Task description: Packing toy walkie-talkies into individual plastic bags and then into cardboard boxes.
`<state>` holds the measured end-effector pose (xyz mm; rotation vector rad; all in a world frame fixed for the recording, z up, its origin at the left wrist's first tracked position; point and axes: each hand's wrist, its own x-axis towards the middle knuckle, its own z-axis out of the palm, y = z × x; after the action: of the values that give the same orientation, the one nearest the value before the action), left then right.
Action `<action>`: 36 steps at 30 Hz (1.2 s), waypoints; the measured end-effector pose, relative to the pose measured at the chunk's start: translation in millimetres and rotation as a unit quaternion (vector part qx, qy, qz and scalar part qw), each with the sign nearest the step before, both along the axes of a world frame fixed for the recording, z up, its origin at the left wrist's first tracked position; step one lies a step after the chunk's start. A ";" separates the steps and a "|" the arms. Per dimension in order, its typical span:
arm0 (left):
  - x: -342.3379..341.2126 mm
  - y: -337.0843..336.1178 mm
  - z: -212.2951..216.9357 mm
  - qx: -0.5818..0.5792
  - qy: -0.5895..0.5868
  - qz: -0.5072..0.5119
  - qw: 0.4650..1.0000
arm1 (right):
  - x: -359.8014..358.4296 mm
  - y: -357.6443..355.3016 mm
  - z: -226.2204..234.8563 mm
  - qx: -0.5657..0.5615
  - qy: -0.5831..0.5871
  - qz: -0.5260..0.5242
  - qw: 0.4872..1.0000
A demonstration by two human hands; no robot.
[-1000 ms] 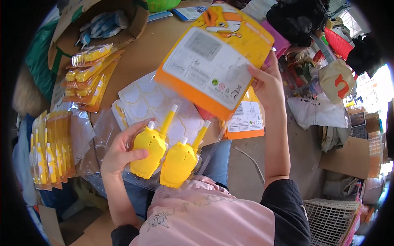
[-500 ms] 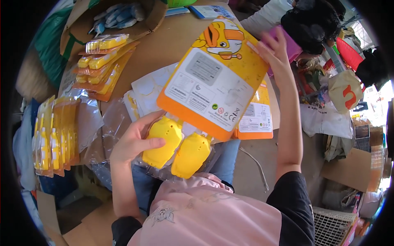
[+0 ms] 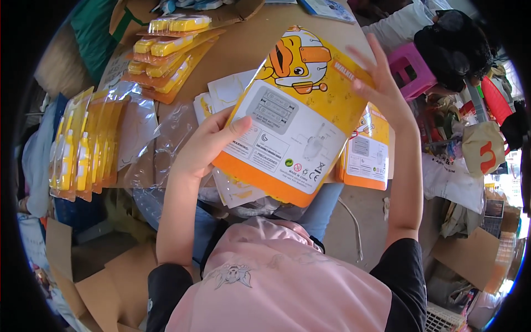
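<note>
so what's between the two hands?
Head view: the yellow-orange backing card spans it, left hand at its lower left edge, right hand at its upper right.

We note a brown tabletop [image 3: 243, 52] beyond the hands; on it, up-left of the left hand's grip, a stack of packaged yellow toys [image 3: 166, 47], nearer it loose white cards [image 3: 227, 91] and clear blister shells [image 3: 166, 149]

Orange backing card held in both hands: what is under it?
Under the orange backing card, clear plastic and white sheets stick out at its edges, with another orange card by the right side. Anything directly beneath is covered.
</note>
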<state>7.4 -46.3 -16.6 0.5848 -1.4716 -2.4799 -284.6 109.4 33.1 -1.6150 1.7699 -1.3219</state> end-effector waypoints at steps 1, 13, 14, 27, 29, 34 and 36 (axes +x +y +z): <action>-1.9 1.7 1.5 0.000 0.001 0.000 1.000 | 2.5 2.6 -0.9 -0.050 -0.072 -0.053 0.995; -10.2 2.8 12.0 0.045 0.058 0.110 0.991 | 107.0 9.8 -23.0 0.012 -0.238 -0.135 0.962; -9.0 3.1 12.6 0.040 0.055 0.111 0.991 | 106.7 10.6 -19.8 0.013 -0.238 -0.135 0.962; 6.7 -12.6 30.9 0.044 0.134 0.079 0.987 | 81.6 20.0 -12.5 0.093 -0.252 0.016 0.963; 8.6 -25.3 31.6 0.042 0.049 0.081 0.995 | 83.2 18.9 -7.3 0.093 -0.269 0.062 0.957; 1.7 -11.9 23.1 -0.028 0.075 0.161 0.984 | 91.9 16.0 -0.4 -0.108 0.209 -0.307 0.922; -3.0 1.7 19.9 -0.037 0.071 0.174 0.981 | 95.6 22.9 4.6 -0.164 0.251 -0.278 0.913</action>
<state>4.4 -44.6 3.3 0.5803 -1.2775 -2.1410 -188.9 132.3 37.7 -1.8220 2.5780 -1.6196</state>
